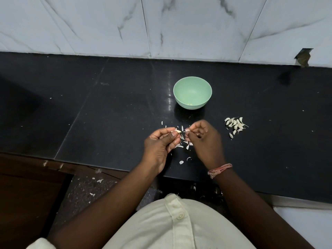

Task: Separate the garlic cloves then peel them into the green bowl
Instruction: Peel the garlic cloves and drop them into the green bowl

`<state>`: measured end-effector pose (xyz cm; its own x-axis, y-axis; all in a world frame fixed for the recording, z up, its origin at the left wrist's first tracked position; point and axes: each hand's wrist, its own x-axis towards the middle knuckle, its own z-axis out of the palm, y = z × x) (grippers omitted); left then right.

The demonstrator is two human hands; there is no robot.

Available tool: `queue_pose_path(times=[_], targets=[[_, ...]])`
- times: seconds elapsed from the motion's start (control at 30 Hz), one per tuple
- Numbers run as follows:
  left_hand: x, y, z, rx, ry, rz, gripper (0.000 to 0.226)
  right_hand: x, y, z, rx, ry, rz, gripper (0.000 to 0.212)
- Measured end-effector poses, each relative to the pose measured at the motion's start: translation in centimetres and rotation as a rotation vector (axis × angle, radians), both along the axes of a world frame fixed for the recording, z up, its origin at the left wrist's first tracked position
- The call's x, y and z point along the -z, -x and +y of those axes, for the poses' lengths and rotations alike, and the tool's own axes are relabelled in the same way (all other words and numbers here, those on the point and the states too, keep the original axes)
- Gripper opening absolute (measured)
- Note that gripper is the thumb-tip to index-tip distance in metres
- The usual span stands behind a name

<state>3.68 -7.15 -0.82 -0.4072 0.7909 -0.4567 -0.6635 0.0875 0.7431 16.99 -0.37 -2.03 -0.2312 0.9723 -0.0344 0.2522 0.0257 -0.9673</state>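
Observation:
The green bowl [192, 88] stands on the black counter, with a few peeled pieces just visible at its bottom. Below it, my left hand [160, 146] pinches a pale garlic clove [177, 131] between thumb and fingers. Just to the right, my right hand [203, 139] holds a thin strip of garlic skin [186, 130] at its fingertips, a small gap from the clove. A heap of unpeeled cloves [235, 124] lies on the counter right of my hands. Loose skins [183, 144] are scattered under and between the hands.
The black counter [107, 114] runs left and right and ends at a marble-tiled wall [161, 27] behind the bowl. Its front edge lies near my wrists, with skin scraps [99, 180] on the floor below. A brown cabinet [27, 186] stands at lower left.

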Motion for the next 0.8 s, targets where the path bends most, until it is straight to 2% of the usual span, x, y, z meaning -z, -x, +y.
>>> queue_pose_path(times=[0.13, 0.27, 0.5, 0.67, 0.8], targets=[[0.1, -0.2, 0.0, -0.017, -0.01, 0.024, 0.016, 0.0, 0.3, -0.4, -0.035, -0.061, -0.041, 0.028], [0.0, -0.3, 0.0, -0.021, -0.017, 0.022, 0.016, -0.6, 0.7, -0.9, -0.042, -0.068, -0.028, 0.016], [-0.1, -0.4, 0.1, -0.005, -0.027, 0.012, 0.014, -0.5, 0.9, -1.4, -0.052, -0.014, 0.004, 0.012], [-0.3, -0.2, -0.1, 0.023, -0.049, 0.089, 0.014, -1.1, 0.7, -1.4, -0.041, -0.023, 0.004, 0.013], [-0.7, 0.2, 0.2, 0.053, -0.067, 0.22, 0.014, -1.5, 1.0, -1.3, -0.019, -0.038, 0.011, 0.016]])
